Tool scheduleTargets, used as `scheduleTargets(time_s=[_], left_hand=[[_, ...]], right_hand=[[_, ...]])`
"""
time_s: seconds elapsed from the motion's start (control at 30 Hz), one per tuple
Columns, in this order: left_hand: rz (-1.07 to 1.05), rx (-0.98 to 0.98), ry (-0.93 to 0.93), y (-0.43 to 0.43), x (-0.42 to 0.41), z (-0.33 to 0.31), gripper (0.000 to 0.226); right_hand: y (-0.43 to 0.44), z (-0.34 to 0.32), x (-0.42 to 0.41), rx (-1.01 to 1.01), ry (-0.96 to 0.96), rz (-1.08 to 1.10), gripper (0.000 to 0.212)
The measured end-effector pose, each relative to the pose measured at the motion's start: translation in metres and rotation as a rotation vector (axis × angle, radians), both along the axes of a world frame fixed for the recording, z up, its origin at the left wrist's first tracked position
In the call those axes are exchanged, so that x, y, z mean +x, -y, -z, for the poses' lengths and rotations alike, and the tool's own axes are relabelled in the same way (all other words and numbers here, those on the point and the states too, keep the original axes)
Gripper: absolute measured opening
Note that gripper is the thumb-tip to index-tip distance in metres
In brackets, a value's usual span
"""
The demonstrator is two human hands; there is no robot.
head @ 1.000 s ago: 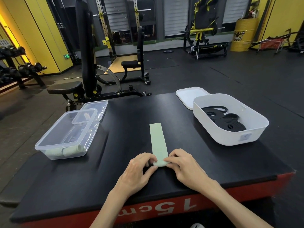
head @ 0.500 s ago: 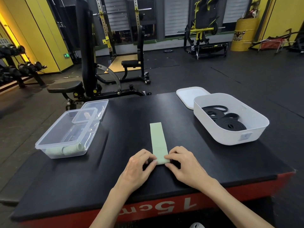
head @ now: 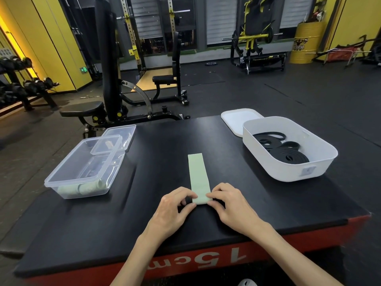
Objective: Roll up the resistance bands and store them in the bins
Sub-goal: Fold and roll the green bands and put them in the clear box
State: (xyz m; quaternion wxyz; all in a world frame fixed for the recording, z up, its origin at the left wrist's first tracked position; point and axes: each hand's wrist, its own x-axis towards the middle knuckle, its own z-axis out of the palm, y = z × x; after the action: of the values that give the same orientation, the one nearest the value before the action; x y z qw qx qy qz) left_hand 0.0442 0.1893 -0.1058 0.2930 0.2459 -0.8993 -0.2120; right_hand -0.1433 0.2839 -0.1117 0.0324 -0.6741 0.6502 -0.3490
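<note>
A pale green resistance band [head: 198,174] lies flat on the black platform [head: 156,182], running away from me. Its near end is curled into a small roll. My left hand [head: 175,207] pinches the left side of that roll, and my right hand [head: 228,205] pinches the right side. A clear plastic bin [head: 86,168] at the left holds rolled pale green bands near its front wall. A white bin [head: 288,149] at the right holds coiled black bands [head: 286,153].
A clear lid [head: 120,134] lies behind the clear bin, and a white lid [head: 237,120] behind the white bin. The platform's red front edge is just below my wrists. Weight benches, racks and a dumbbell stand fill the gym floor beyond.
The roll at the band's near end has grown slightly and moved a little away from me, with both hands following it. The bins have not moved.
</note>
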Motion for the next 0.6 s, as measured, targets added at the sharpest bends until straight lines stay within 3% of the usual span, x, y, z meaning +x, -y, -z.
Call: scheduleTargets(time_s=[0.23,0.37,0.6], left_hand=[[-0.005,0.01,0.01,0.0018,-0.0022,-0.0008,0.014],[-0.006,0.023,0.001,0.0014,-0.0018,-0.0009,0.014],[0.016,0.035,0.0,-0.0033,0.0021,-0.0012,0.017]], right_hand=[[-0.0041,-0.0009,0.002,0.02,-0.03,-0.027,0.036],[-0.0012,-0.0018,0.002,-0.012,-0.015,-0.03,0.021],[-0.0063,0.0001,0.0015,-0.022,-0.037,-0.068,0.016]])
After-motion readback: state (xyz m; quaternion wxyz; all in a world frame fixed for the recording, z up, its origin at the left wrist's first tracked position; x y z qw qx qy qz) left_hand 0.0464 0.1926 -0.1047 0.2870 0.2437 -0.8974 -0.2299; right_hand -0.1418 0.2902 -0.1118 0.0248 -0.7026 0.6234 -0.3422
